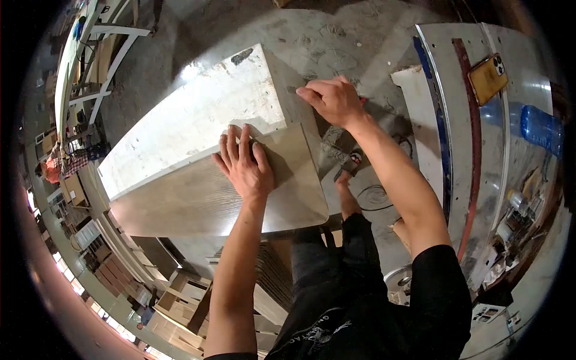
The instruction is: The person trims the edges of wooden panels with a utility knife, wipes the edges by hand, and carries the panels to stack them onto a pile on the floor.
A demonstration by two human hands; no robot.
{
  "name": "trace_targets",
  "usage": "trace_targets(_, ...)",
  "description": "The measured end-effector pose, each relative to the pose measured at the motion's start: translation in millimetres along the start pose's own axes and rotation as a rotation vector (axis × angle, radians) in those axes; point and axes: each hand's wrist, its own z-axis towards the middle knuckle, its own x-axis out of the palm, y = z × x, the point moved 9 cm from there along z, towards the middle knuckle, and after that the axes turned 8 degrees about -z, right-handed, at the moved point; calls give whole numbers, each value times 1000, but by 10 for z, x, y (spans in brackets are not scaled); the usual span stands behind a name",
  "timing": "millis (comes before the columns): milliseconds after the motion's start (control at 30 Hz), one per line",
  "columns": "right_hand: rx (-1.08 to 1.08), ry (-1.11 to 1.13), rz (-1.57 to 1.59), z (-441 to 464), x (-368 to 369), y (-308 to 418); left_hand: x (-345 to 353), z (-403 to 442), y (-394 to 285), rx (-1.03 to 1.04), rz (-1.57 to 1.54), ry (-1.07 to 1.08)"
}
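Note:
My left hand rests flat with fingers spread. It lies over a brown wood-grain panel with a rounded corner, and its fingertips reach onto a white worn tabletop beyond. My right hand is held in the air past the right end of the tabletop, its fingers curled and pressed together. A small greyish bit shows by its fingertips, too small to name. The panel lies along the near side of the white top.
At right stands a metal-topped bench bearing a phone in a yellow case and a blue plastic bottle. Wooden drawer frames stand at lower left. Another person in red and plaid is at far left. Cables lie on the floor.

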Motion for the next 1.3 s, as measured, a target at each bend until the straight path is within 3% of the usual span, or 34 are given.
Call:
trace_targets(67, 250, 159, 363, -135, 50, 54, -1, -28, 20, -17, -13, 4)
trace_targets(200, 392, 355, 920, -543, 471, 186, -10, -26, 23, -10, -24, -9)
trace_targets(367, 564, 49, 1014, -675, 810, -93, -62, -10, 25, 46, -14, -26)
trace_targets(500, 798, -2, 874, -837, 812, -100, -49, -31, 51, -3, -10, 3)
trace_targets(567, 589, -130, 872, -894, 743, -170, -41, -38, 79, -31, -76, 16)
trace_targets(633, 386, -91, 1015, -997, 750, -107, -52, -41, 83, -39, -77, 15)
trace_targets(700, 422, -13, 667, -1179, 765, -289, -64, -48, 93, -30, -88, -12)
trace_targets(733, 293, -57, 425, -1099, 558, -41, -61, -49, 102, -33, -97, -14)
trace_targets(767, 29, -9, 174, -955, 364, 257, -68, -42, 105, -34, -107, -17)
trace_targets(833, -91, -6, 188, -810, 212, 490, -122, -55, 90, -25, -104, -48)
trace_targets(1033, -228, 65, -60, -926, 139, 622, -130, -78, 105, -14, -181, -82)
trace_targets(1100, -248, 137, -135, -1293, 208, 642, -176, -91, 96, -9, -183, -85)
trace_targets(1167, -358, 72, -102, -1872, 92, 865, -209, -100, 87, -6, -192, -81)
trace_targets(1233, -321, 169, -36, -2380, 133, 972, -209, -108, 97, -12, -189, -93)
trace_targets(1267, -96, 516, 40, -2599, 351, 849, -178, -104, 104, -13, -194, -95)
trace_targets(1300, -42, 614, 76, -2732, 387, 810, -145, -101, 135, -31, -185, -79)
